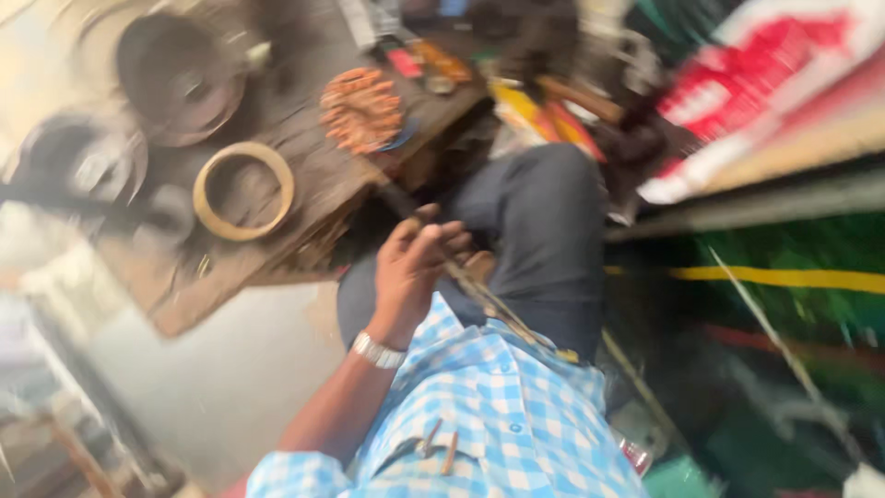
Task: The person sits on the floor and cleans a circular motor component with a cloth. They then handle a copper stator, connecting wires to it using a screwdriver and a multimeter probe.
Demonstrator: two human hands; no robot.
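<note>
The person's left hand [410, 267] was up over their lap, and its fingers were curled around a thin rod [479, 293]. The picture was very blurry, so the rod may have been a slim metal tool or a stick; I could not be sure. It ran slanting from the hand down toward the blue checked shirt [498, 406]. It lay across the dark trousers [544, 231].

The rod looked long, skinny and stiff. I judged it to be light, easy to lift with 1 hand. A thing that thin can slip or twist, so the best place to hold it seemed to be near the middle, where the fingers already pinched it. Its colour was brownish and a bit shiny.

The right hand was not in the picture, so I could not tell what it was doing. A silver watch [378, 350] sat on the left wrist.

In front of the person stood a low wooden board [277, 194], dirty and dark. On it lay a tan ring [244, 191], round and flat. Near it was a bundle of orange copper coils [361, 109]. A dark round metal part [180, 78] sat farther back. To the right, well apart from the hand, was a red and white sack [756, 92].
</note>
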